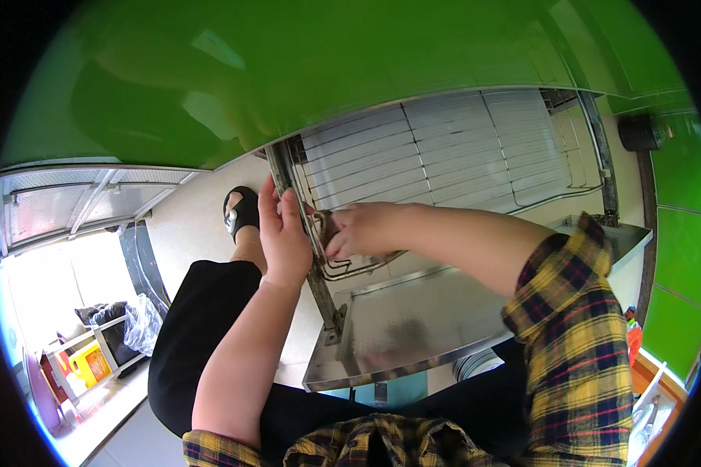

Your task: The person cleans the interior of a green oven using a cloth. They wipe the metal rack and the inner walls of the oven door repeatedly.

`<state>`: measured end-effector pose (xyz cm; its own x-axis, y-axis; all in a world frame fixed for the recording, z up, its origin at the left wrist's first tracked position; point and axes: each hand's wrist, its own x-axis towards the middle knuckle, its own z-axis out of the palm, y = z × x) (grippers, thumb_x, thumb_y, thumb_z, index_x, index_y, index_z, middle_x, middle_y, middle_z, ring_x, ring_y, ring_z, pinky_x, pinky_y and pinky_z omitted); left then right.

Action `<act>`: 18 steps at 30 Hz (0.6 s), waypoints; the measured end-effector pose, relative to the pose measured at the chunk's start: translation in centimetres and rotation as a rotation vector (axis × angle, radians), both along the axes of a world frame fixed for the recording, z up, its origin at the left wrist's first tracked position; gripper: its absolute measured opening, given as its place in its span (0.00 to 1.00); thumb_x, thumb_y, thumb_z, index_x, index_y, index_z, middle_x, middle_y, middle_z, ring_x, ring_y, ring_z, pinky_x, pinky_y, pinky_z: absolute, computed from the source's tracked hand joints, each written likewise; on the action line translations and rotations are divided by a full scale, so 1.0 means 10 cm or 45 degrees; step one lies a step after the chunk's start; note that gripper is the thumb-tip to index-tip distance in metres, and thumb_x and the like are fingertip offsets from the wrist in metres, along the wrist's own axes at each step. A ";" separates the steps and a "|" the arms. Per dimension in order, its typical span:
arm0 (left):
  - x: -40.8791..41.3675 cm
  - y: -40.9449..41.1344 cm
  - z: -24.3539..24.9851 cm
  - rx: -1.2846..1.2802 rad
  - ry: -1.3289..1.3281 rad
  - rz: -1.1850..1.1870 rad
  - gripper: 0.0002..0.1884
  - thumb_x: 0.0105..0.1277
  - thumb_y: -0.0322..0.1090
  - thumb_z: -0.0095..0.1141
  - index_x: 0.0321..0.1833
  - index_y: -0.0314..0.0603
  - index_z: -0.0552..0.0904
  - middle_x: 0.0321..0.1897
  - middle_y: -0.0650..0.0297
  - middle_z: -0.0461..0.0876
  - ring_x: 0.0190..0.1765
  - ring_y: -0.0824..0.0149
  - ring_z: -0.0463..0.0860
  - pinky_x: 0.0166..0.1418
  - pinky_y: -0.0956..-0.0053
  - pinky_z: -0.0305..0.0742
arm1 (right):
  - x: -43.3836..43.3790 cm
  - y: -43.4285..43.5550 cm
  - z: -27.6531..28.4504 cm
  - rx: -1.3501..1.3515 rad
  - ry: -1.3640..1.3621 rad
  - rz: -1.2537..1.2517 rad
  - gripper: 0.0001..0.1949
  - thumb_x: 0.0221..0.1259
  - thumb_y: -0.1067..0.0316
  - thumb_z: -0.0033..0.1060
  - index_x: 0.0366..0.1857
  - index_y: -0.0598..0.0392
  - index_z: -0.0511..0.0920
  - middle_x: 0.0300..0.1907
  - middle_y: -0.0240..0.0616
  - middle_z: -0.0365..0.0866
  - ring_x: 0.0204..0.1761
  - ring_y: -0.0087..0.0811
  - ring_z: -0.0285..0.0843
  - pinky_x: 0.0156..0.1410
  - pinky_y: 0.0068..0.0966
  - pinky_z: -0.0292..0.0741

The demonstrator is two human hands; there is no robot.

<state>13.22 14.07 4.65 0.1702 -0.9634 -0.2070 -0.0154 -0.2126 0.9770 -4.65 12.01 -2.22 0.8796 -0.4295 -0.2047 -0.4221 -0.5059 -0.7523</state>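
Observation:
A pulled-out kitchen drawer with a wire basket [423, 165] lies before me, its thin metal rods running lengthwise. On its left side, my left hand [287, 248] grips the dark, stained side rail [325, 300], with fingers and thumb around the upper part. My right hand [369, 229] pinches a brownish cloth [325, 226] against the bent wires at the basket's near left corner. The fingers partly hide the cloth. Nearer to me is the drawer's stainless steel front panel [426, 312], tilted and shiny. Another side rail [601, 157] runs along the right.
A glossy green cabinet surface [350, 64] overhangs the drawer. At the left stand a metal-framed panel [87, 198] and a rack [102, 344] with a yellow container [90, 365] and plastic bags [143, 327]. My sandalled foot [242, 213] rests on the pale floor. Striped dishes [476, 366] show below the panel.

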 end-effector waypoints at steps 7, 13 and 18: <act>-0.03 -0.01 0.01 0.071 0.064 0.037 0.24 0.81 0.37 0.47 0.75 0.39 0.61 0.49 0.66 0.77 0.40 0.75 0.77 0.45 0.80 0.73 | 0.00 -0.07 0.07 -0.007 -0.382 0.046 0.11 0.60 0.62 0.60 0.45 0.41 0.87 0.42 0.34 0.81 0.53 0.39 0.75 0.60 0.34 0.74; -0.01 0.00 -0.03 -0.010 0.093 0.001 0.24 0.81 0.36 0.46 0.75 0.38 0.61 0.50 0.65 0.77 0.40 0.75 0.76 0.45 0.80 0.73 | 0.24 0.08 -0.03 0.458 0.070 -0.084 0.09 0.62 0.57 0.58 0.40 0.42 0.86 0.46 0.37 0.74 0.57 0.38 0.71 0.62 0.34 0.72; -0.01 0.00 -0.03 0.026 0.055 0.041 0.23 0.81 0.36 0.45 0.74 0.38 0.62 0.49 0.65 0.76 0.40 0.74 0.76 0.45 0.80 0.74 | -0.09 -0.03 0.07 0.509 0.280 -0.159 0.09 0.58 0.62 0.63 0.40 0.48 0.86 0.44 0.38 0.86 0.50 0.39 0.82 0.56 0.33 0.76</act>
<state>13.08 14.09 4.38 0.1917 -0.9531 -0.2344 0.0340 -0.2323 0.9721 -5.53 11.67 -1.50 0.7433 -0.3787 -0.5514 -0.6325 -0.1297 -0.7636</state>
